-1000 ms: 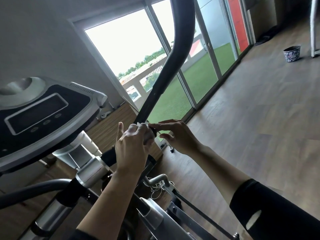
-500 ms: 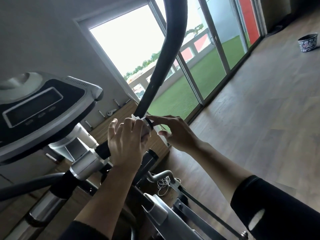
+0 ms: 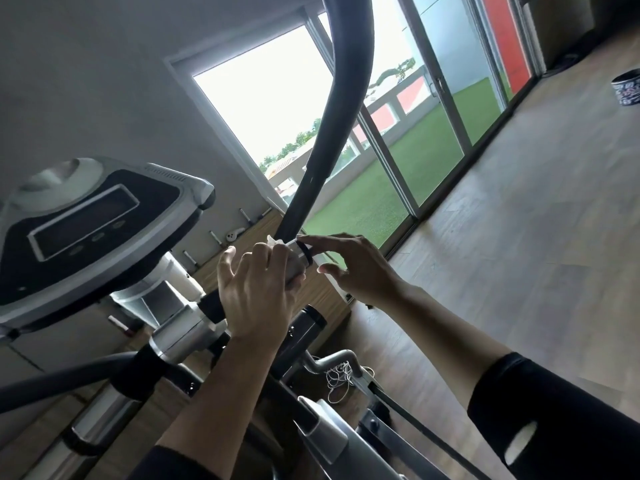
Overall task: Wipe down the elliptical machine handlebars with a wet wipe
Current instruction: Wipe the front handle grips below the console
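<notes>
a: wet wipe point(image 3: 295, 268), where?
b: bunched pale round the black handlebar point(image 3: 346, 98), low on its shaft, under the left hand point(image 3: 256, 292); one white corner poking out at twelve o'clock of the knuckles.
a: and the left hand itself?
b: curled over the wipe and the bar behind it, back of the hand toward the camera; outermost finger lifted at ten o'clock, apart from the rest.
a: right hand point(image 3: 360, 268)?
b: at three o'clock of the left, gripping nothing; fingers loosely spread, index stretched toward nine o'clock, tip at a dark band just beside the wipe; thumb lower, free of everything; band of the bar or of a finger, impossible to tell.
a: any writing to read?
b: none legible; console point(image 3: 86, 230) at nine o'clock of the hands, tilted, dark screen with round buttons beneath, no label sharp enough; patterned bowl point(image 3: 626, 92) far off at two o'clock on the wooden floor point(image 3: 519, 237), marks on its side too blurred to pass for letters.
a: anything else nearby?
b: tangle of white cord point(image 3: 341, 379) at six o'clock of the right hand, down among the machine's frame; sliding glass doors point(image 3: 433, 133) from twelve to one o'clock, green turf beyond; black sleeve point(image 3: 554, 420) over the right arm at four o'clock.
</notes>
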